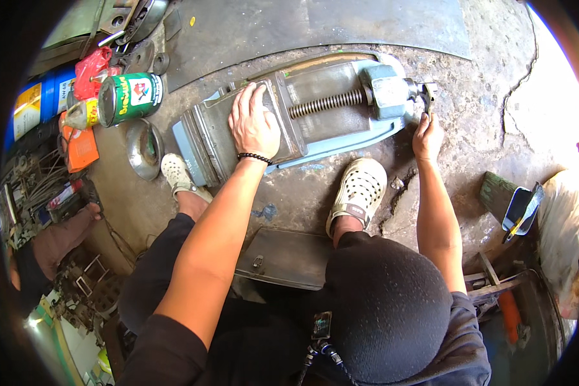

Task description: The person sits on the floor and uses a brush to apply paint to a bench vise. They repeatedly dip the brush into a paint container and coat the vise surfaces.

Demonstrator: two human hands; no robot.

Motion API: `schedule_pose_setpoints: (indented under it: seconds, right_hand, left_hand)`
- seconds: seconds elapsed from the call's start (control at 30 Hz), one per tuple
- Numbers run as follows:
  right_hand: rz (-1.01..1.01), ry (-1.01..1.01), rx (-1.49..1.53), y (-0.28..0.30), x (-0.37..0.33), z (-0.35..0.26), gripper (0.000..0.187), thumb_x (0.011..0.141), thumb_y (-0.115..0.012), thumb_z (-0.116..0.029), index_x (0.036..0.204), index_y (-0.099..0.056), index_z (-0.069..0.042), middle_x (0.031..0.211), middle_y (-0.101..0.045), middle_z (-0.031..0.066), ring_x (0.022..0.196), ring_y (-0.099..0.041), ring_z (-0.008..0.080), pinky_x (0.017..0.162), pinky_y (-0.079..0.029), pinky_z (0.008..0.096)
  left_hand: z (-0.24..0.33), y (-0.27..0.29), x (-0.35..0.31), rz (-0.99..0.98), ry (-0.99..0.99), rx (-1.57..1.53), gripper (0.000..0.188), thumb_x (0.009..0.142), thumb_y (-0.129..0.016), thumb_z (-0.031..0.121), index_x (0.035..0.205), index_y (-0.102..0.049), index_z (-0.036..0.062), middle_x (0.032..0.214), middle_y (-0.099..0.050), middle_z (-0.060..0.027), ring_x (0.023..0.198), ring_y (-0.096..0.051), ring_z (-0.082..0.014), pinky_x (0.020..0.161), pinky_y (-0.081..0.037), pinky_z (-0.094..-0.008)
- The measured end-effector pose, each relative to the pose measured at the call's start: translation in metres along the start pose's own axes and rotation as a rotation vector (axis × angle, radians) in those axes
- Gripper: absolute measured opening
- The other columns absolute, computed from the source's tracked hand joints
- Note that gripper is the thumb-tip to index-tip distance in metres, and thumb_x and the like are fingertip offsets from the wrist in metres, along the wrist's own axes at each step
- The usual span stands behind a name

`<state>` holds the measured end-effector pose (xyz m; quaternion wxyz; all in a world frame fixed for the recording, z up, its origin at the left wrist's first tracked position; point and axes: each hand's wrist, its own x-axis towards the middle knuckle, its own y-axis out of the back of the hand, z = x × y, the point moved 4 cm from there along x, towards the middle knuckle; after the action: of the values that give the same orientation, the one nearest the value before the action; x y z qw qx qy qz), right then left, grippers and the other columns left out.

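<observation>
A large blue machine vise [386, 90] lies on its base on the floor in front of me, its long threaded screw [327, 103] bare in the middle. My left hand [254, 125], with a dark bead bracelet at the wrist, rests flat on top of the grey metal jaw block [222, 128], its fingers stretched out. At the vise's right end, my right hand [427, 137] has its fingers closed round the lower end of a metal wrench [429, 96]. The wrench's upper end sits at the screw's end; its exact kind is hard to make out.
A dark metal sheet [315, 24] lies beyond the vise. To the left stand a green can [127, 100], a blue drum [45, 96] and a round metal dish [145, 149]. A cut-open green container [511, 202] lies at the right. Another person's arm [67, 241] shows at the left.
</observation>
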<state>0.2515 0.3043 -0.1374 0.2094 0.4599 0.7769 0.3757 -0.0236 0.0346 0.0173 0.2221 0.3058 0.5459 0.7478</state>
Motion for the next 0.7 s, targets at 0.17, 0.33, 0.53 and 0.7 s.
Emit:
schedule_pose_setpoints:
  seconds: [0.17,0.33,0.53,0.7]
  right_hand:
    - [-0.096,-0.063,-0.070,0.027,-0.029,0.008,0.035,0.101,-0.048,-0.030,0.107,-0.061,0.003,0.076,-0.061,0.0297,0.071,-0.059,0.0483,0.063,-0.045,0.0506]
    - [-0.383,-0.227,-0.111,0.093,-0.051,-0.025,0.038,0.102,-0.049,-0.029,0.116,-0.056,0.005,0.089,-0.064,0.0290,0.082,-0.063,0.0423,0.071,-0.050,0.0455]
    - [-0.737,-0.105,-0.400,0.185,0.021,-0.121,0.025,0.099,-0.050,-0.020,0.109,-0.060,0.001,0.081,-0.062,0.0289,0.077,-0.064,0.0436,0.068,-0.048,0.0490]
    - [-1.019,-0.104,-0.646,0.175,0.094,-0.160,0.027,0.100,-0.045,-0.024,0.095,-0.055,0.001,0.065,-0.057,0.0181,0.056,-0.059,0.0340,0.053,-0.048,0.0454]
  left_hand:
    - [-0.003,-0.002,0.001,-0.004,0.034,-0.030,0.050,0.080,-0.051,0.006,0.130,-0.054,0.0116,0.137,-0.051,-0.0093,0.131,-0.044,-0.0301,0.108,-0.033,-0.0458]
    - [-0.005,-0.002,0.001,-0.035,0.021,-0.026,0.051,0.080,-0.052,0.007,0.131,-0.052,0.0131,0.140,-0.049,-0.0082,0.131,-0.044,-0.0303,0.106,-0.034,-0.0463]
    - [-0.006,-0.002,0.000,-0.014,0.015,-0.057,0.048,0.082,-0.052,0.009,0.130,-0.053,0.0138,0.139,-0.050,-0.0069,0.131,-0.044,-0.0290,0.107,-0.034,-0.0450]
    - [-0.007,0.001,-0.001,-0.018,0.058,-0.110,0.048,0.082,-0.054,0.010,0.130,-0.054,0.0152,0.139,-0.051,-0.0045,0.131,-0.044,-0.0273,0.107,-0.034,-0.0442]
